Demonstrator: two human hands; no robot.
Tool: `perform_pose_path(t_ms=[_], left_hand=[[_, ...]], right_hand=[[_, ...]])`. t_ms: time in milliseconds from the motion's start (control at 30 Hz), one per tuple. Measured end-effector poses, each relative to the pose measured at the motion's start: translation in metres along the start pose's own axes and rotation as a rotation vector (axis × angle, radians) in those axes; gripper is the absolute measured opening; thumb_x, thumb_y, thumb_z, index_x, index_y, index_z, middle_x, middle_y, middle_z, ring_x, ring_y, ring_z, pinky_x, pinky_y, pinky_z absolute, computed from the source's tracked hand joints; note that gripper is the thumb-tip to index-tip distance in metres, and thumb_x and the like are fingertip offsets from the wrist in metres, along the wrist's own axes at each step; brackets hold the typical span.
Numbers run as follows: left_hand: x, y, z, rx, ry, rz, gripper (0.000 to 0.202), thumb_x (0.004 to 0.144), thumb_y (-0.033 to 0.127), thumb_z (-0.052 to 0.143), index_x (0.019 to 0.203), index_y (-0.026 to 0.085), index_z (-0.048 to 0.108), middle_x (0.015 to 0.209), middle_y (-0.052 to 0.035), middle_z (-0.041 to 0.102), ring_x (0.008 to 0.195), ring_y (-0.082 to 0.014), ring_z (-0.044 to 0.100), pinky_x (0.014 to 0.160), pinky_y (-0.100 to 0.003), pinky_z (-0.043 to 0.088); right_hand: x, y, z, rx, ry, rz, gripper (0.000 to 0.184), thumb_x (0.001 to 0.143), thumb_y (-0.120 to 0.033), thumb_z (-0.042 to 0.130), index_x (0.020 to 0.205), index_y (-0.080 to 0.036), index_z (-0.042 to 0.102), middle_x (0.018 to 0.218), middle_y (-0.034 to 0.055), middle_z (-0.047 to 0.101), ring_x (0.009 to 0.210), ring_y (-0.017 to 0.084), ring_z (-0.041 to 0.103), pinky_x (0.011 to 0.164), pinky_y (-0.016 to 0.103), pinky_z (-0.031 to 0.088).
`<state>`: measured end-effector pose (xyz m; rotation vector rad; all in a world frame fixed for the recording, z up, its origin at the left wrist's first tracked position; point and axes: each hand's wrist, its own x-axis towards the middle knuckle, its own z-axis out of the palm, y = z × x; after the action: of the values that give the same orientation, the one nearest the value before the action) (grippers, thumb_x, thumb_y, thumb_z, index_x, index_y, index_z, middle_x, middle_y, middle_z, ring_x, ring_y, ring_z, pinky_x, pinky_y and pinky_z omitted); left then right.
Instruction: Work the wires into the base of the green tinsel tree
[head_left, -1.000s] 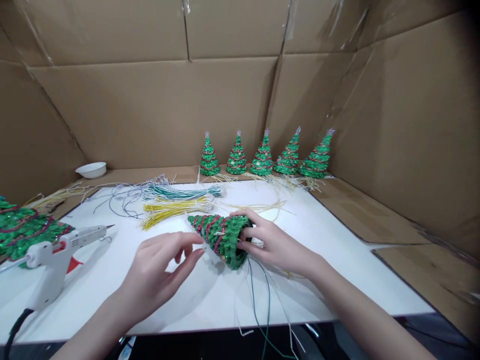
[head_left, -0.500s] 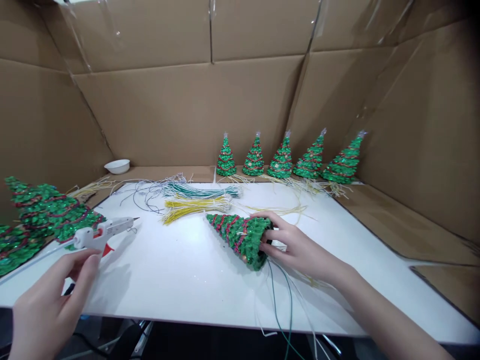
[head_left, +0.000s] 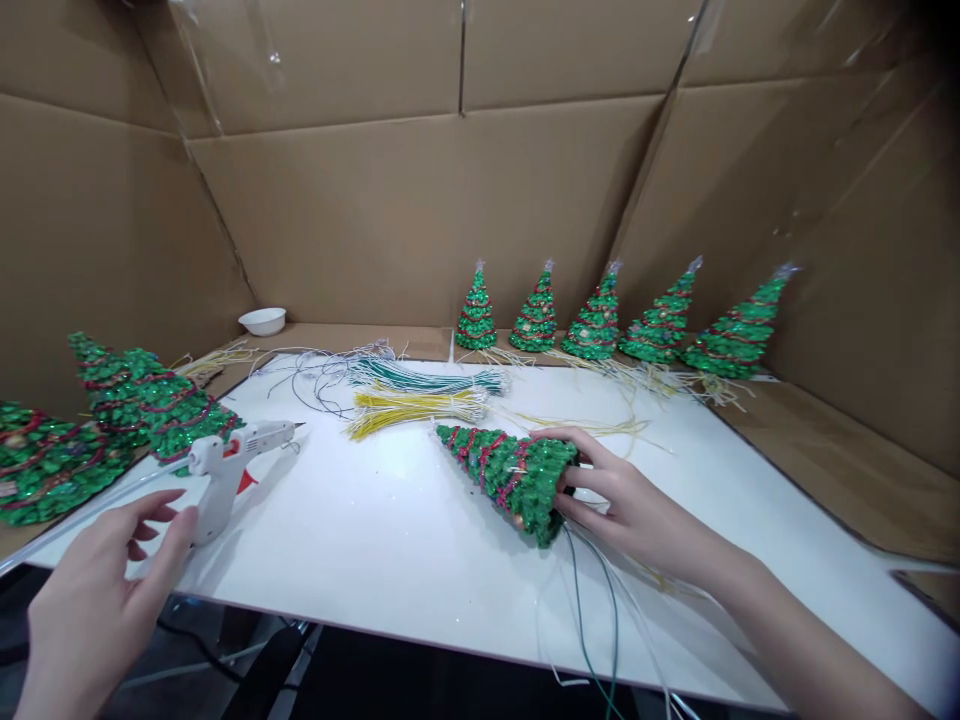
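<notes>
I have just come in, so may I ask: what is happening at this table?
A person's right hand holds a tree on its side, fingers at its base; wires trail from there over the near edge of the table. The left hand is partly open beside the glue gun; whether they touch, I cannot tell. A yellow bundle and a green bundle lie behind the held tree, and five more trees stand at the back.

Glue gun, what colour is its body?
White; the glue gun shows best in the head view.
</notes>
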<state>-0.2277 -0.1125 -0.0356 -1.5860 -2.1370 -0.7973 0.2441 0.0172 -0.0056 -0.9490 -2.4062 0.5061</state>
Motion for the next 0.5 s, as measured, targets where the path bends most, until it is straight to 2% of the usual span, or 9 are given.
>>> perform_pose_path(t_ms=[67,133,200,300,400,500], left_hand=[[0.013,0.009,-0.002,0.008,-0.085,-0.046,0.023,0.087,0.041,0.062,0.103,0.023,0.063,0.083,0.0012,0.070,0.068,-0.0189,0.063,0.052,-0.023,0.051],[0.025,0.021,-0.003,0.014,-0.067,-0.053,0.020,0.085,0.042,0.064,0.091,0.024,0.064,0.079,0.0031,0.071,0.064,-0.0183,0.064,0.051,-0.022,0.050],[0.033,0.032,-0.002,0.033,-0.093,-0.027,0.022,0.083,0.043,0.065,0.075,0.024,0.062,0.065,0.0048,0.067,0.059,-0.0184,0.062,0.049,-0.022,0.047],[0.042,0.044,0.002,0.101,-0.133,-0.018,0.039,0.082,0.046,0.067,0.055,0.023,0.050,0.048,0.0065,0.056,0.054,-0.0202,0.060,0.045,-0.022,0.041],[0.046,0.048,0.006,0.123,-0.195,-0.035,0.047,0.084,0.050,0.063,0.050,0.023,0.045,0.043,0.0069,0.053,0.051,-0.0211,0.059,0.046,-0.023,0.039],[0.049,0.042,0.011,0.103,-0.257,-0.109,0.047,0.083,0.054,0.064,0.050,0.024,0.048,0.041,0.0072,0.054,0.048,-0.0212,0.059,0.046,-0.024,0.040]], right_hand=[[0.000,0.000,0.000,0.007,0.014,-0.004,0.031,0.099,-0.034,0.050,0.083,-0.022,0.072,0.137,0.0140,0.053,0.123,0.034,0.059,0.098,0.051,0.055],[0.000,-0.001,0.000,0.013,0.018,-0.004,0.030,0.099,-0.033,0.050,0.081,-0.021,0.072,0.136,0.0140,0.054,0.121,0.033,0.059,0.097,0.051,0.055],[0.001,-0.003,-0.001,0.018,0.010,-0.002,0.028,0.099,-0.031,0.051,0.083,-0.022,0.072,0.135,0.0136,0.054,0.121,0.032,0.059,0.097,0.050,0.055],[0.001,-0.004,-0.001,0.018,0.009,-0.006,0.025,0.099,-0.027,0.051,0.084,-0.022,0.071,0.135,0.0125,0.054,0.121,0.031,0.059,0.097,0.048,0.056],[0.000,-0.004,0.000,0.011,0.018,-0.009,0.025,0.099,-0.025,0.051,0.084,-0.021,0.070,0.135,0.0122,0.052,0.120,0.029,0.060,0.095,0.045,0.056],[0.000,-0.003,0.001,0.009,0.022,-0.009,0.025,0.099,-0.025,0.051,0.082,-0.020,0.069,0.135,0.0127,0.051,0.120,0.029,0.060,0.095,0.043,0.055]])
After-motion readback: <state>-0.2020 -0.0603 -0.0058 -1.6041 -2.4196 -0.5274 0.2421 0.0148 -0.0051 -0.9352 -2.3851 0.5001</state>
